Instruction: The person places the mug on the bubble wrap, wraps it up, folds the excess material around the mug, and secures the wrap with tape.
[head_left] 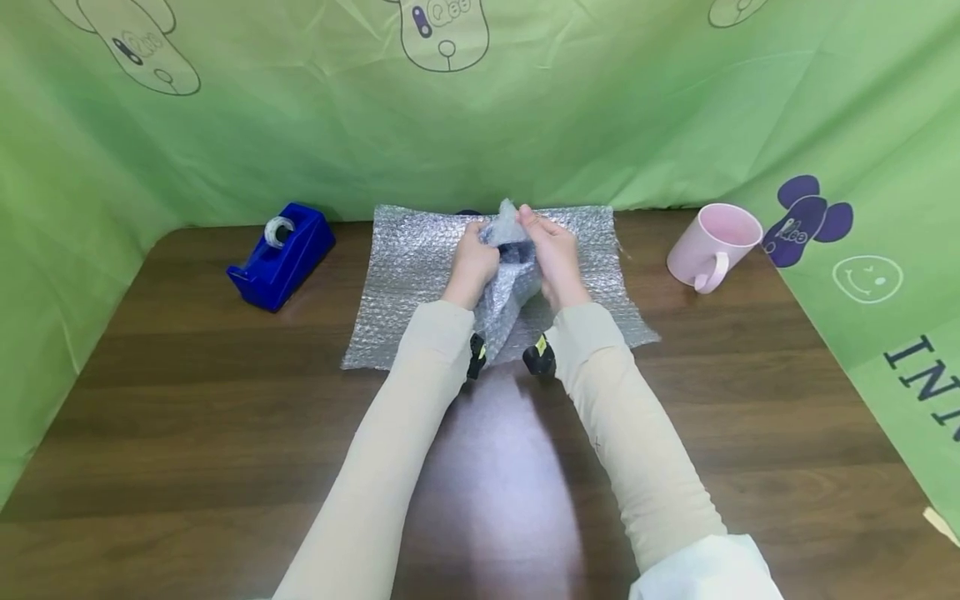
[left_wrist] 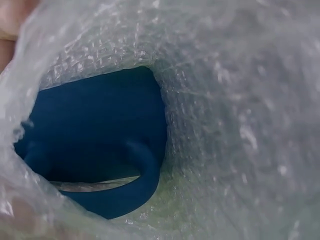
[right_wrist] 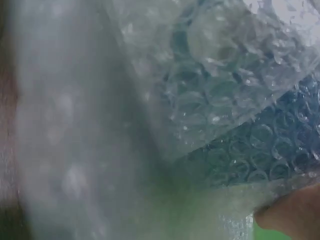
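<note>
Holding bubble wrap (head_left: pixel 508 300) half-hiding a blue mug (left_wrist: pixel 100 120) are our left hand (head_left: pixel 473 262) and right hand (head_left: pixel 557 257); green cloth (head_left: pixel 585 125) backs the brown table (head_left: pixel 187 400).

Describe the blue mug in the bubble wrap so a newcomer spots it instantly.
On the wooden table, find the flat bubble wrap sheet near the far edge; over it, the left hand and right hand hold gathered wrap. Inside, in the left wrist view, is the dark blue mug, handle showing. It alone is wrapped: the pink mug and blue tape dispenser stand bare.
</note>
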